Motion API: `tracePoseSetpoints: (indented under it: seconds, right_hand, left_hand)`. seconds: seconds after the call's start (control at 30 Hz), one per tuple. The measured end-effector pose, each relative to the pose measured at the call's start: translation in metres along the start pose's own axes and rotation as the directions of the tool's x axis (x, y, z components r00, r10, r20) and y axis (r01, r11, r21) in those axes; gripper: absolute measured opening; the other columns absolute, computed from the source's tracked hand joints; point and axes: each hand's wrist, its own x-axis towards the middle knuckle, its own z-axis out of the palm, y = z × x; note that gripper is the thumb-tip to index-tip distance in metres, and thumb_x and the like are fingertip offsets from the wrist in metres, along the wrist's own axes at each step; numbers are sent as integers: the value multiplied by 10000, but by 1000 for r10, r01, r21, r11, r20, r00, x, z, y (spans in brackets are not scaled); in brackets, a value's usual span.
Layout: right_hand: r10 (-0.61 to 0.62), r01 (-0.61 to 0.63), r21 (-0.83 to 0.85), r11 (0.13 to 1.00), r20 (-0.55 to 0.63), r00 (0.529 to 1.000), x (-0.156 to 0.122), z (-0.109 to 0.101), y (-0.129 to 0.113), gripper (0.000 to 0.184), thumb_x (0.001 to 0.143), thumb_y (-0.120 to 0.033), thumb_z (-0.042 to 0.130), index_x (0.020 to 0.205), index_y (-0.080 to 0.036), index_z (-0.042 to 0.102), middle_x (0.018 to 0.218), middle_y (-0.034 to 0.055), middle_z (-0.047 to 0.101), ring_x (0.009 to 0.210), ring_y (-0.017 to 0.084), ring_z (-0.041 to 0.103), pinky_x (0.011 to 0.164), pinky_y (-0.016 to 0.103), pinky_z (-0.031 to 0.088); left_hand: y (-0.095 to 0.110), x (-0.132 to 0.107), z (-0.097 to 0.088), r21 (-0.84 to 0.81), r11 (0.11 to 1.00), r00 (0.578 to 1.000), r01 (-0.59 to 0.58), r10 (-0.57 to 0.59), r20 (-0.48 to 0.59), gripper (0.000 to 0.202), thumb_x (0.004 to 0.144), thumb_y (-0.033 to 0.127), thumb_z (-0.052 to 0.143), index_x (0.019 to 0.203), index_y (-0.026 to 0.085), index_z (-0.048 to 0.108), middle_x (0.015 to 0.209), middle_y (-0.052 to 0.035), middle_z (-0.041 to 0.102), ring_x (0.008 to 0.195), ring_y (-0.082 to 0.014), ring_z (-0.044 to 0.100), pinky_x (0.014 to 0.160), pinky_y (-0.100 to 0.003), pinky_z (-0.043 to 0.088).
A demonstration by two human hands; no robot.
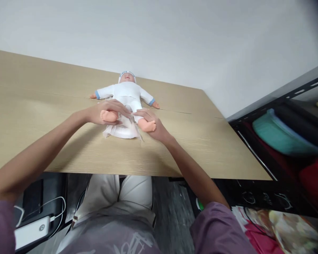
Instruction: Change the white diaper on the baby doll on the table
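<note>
The doll (126, 90) looks light; the diaper (122, 132) seems soft, best held by its edges. Left hand (110, 106) and right hand (157, 127) bend over it; whether gripping, I cannot tell.

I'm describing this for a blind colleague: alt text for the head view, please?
A left hand and right hand are at the legs of a baby doll, beside a white diaper-like pad. The doll lies face-up on a light tabletop, in white with blue cuffs.
</note>
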Motion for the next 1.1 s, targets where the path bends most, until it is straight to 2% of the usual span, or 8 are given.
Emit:
tracePoseSetpoints:
  seconds: [0.2,0.33,0.5,0.73,0.87,0.97,1.03,1.1]
  right_hand:
    - [-74,91,-133,987,130,989,-22,2,30,442,1015,-164,588,1391,-269,796,1582,95,727,1584,271,613,1386,533,419]
    - [-88,121,-197,973,167,982,-26,14,48,464,1009,-121,551,1369,-283,795,1587,93,724,1634,266,570,1433,564,352]
    - [-173,208,-210,955,173,970,-31,20,55,495,1037,-78,501,1421,-247,764,1592,139,711,1650,291,557,1456,600,332]
    - [-129,187,-215,959,258,958,-25,9,58,540,1052,-85,517,1483,-296,765,1619,98,706,1621,314,582,1450,689,301]
    - [-104,167,-167,972,335,936,-14,-5,51,556,1058,-112,497,1518,-274,764,1572,124,733,1505,341,662,1399,704,381]
    - [-39,115,-240,964,298,954,-17,-1,31,481,1129,-312,574,1582,-242,719,1581,173,715,1507,394,638,1381,712,394]
    - [-16,99,-313,944,258,966,-23,10,17,619,1098,-522,697,1635,-216,668,1597,213,687,1559,440,582,1379,713,383]
    - [-2,88,-373,924,226,974,-30,24,7,799,1030,-630,784,1683,-200,617,1592,233,670,1601,469,527,1364,702,396]
  left_hand:
    - [-24,-51,5,198,980,989,20,-48,137,470,900,238,749,1358,286,839,1670,-112,696,1637,-359,555,1331,-582,468]
    - [-35,-64,21,325,946,989,-16,-34,146,621,786,51,713,1363,256,814,1703,-128,664,1684,-369,507,1323,-560,498]
    - [-47,-70,30,355,934,983,-50,-16,180,807,696,-89,600,1419,221,780,1779,-118,588,1736,-359,434,1376,-536,442]
    - [-44,-72,30,380,925,969,15,-108,224,776,788,-21,634,1490,284,764,1841,-61,514,1776,-320,359,1416,-523,353]
    - [-36,-67,25,354,931,952,86,-182,247,663,919,64,587,1499,330,767,1849,-8,504,1779,-304,351,1400,-491,365]
    - [-28,-61,27,301,944,949,135,-210,234,480,1060,206,505,1436,310,785,1768,-35,603,1747,-320,393,1397,-500,349]
    - [-21,-58,34,282,945,954,168,-227,194,384,1102,381,538,1386,280,776,1697,-82,653,1718,-363,415,1388,-530,346]
    - [-16,-56,43,286,937,958,201,-249,143,442,1058,578,644,1344,258,750,1665,-125,651,1693,-420,414,1372,-571,351]
